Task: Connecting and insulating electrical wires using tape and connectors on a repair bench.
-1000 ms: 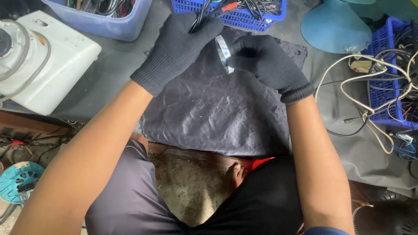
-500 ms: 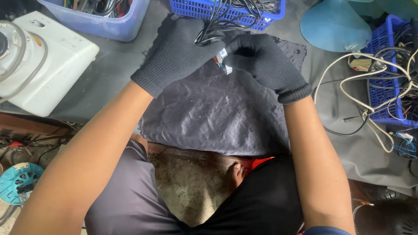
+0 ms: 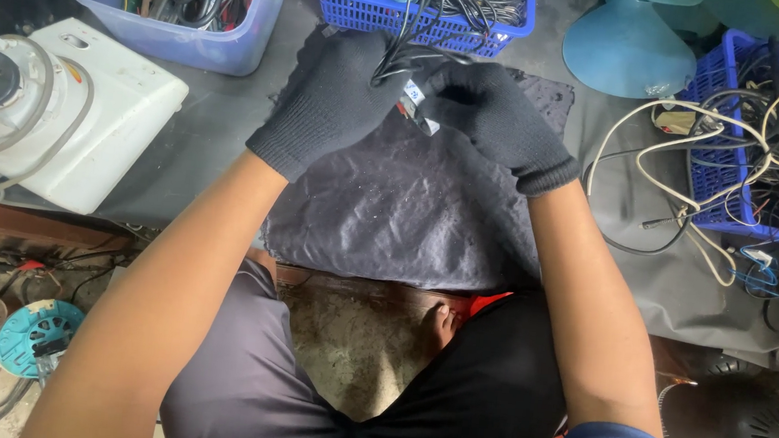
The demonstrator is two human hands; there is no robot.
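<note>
Both my hands wear black knit gloves and meet over a dark grey cloth mat [image 3: 409, 211] on the workbench. My left hand [image 3: 329, 98] pinches black cables [image 3: 401, 48] that run up into the blue basket [image 3: 414, 22] behind. My right hand [image 3: 495, 116] grips a small tool or connector with a red and white part [image 3: 417, 108] right beside the left fingers. What exactly the small part is stays hidden by the gloves.
A white appliance [image 3: 55, 109] with a grey cord sits at the left. A blue tub [image 3: 174, 7] of tools stands at the back left, a blue crate [image 3: 748, 136] of tangled white and black cables at the right, teal fan parts [image 3: 626, 43] behind, a fan motor [image 3: 743, 432] low right.
Both hands stayed together over the mat and shifted slightly toward the basket. The black cables now hang from my left fingers.
</note>
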